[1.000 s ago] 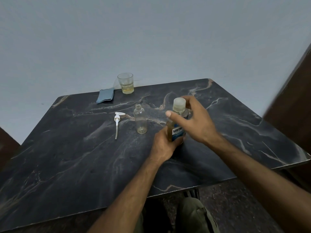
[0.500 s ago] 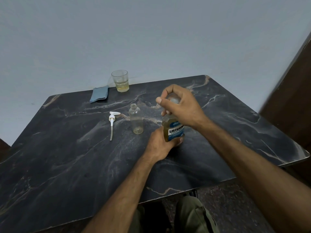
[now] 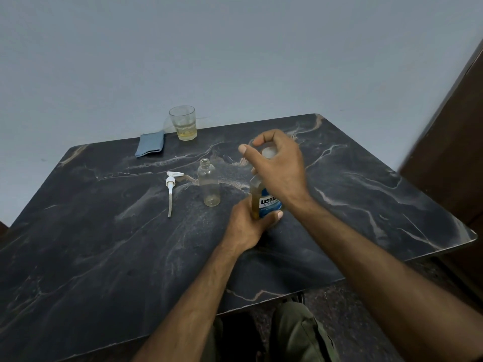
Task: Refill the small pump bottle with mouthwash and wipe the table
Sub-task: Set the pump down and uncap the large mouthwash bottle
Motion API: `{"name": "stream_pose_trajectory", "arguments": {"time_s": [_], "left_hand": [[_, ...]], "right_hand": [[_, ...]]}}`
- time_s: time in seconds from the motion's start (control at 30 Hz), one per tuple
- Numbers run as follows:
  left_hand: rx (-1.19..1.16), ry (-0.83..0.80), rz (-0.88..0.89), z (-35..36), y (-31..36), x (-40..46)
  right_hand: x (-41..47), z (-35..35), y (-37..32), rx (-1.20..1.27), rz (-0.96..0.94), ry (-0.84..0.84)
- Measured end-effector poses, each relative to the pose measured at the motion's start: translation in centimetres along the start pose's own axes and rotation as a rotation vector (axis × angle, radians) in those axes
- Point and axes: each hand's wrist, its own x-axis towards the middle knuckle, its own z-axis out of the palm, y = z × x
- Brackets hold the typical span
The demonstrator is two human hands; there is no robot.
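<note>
Two hands meet at one mouthwash bottle (image 3: 266, 202) near the middle of the dark marbled bench (image 3: 104, 257), and between them they hide much of it. The left hand (image 3: 247, 226) is wrapped around the lower part, thumb tip lying across the bottom of the blue label, so the base and whether it touches the bench cannot be made out. The right hand (image 3: 279, 163) comes over the top with fingers curled around the pale cap (image 3: 269, 152); only a sliver of cap shows between the fingers, and whether it is screwed on or loosened is not readable. The label is cut off by the right wrist, leaving only "LISTE" and "COOL" readable. Amber liquid shows through the bottle's clear side.

Just to the left stands the small pump bottle (image 3: 209, 185), upright, open-mouthed, clear, with only a thin yellowish layer at its bottom. Its white pump head (image 3: 171, 182) lies flat on the bench beside it, apart from it, with the dip tube pointing toward the person. At the far edge a folded blue cloth (image 3: 150, 145) lies next to a glass tumbler (image 3: 183, 122) that holds a little pale yellow liquid. Olive trousers (image 3: 300, 335) show below the near edge.
</note>
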Motion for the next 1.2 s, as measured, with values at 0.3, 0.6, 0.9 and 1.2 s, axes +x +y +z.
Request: {"name": "stream_pose_trajectory", "arguments": {"time_s": [0.3, 0.6, 0.9, 1.2], "left_hand": [[-0.035, -0.093, 0.002, -0.7, 0.2, 0.6], [0.006, -0.083, 0.037, -0.6, -0.1, 0.3], [0.009, -0.085, -0.008, -0.5, 0.1, 0.1], [-0.004, -0.093, 0.008, -0.5, 0.0, 0.0]], "right_hand": [[2.4, -2.0, -0.2, 0.085, -0.058, -0.513], [2.5, -3.2, 0.3, 0.083, -0.085, -0.588], [2.2, -4.2, -1.3, -0.922, -0.458, -0.304], [3.1, -7.0, -2.3, -0.651, -0.386, -0.665]]}}
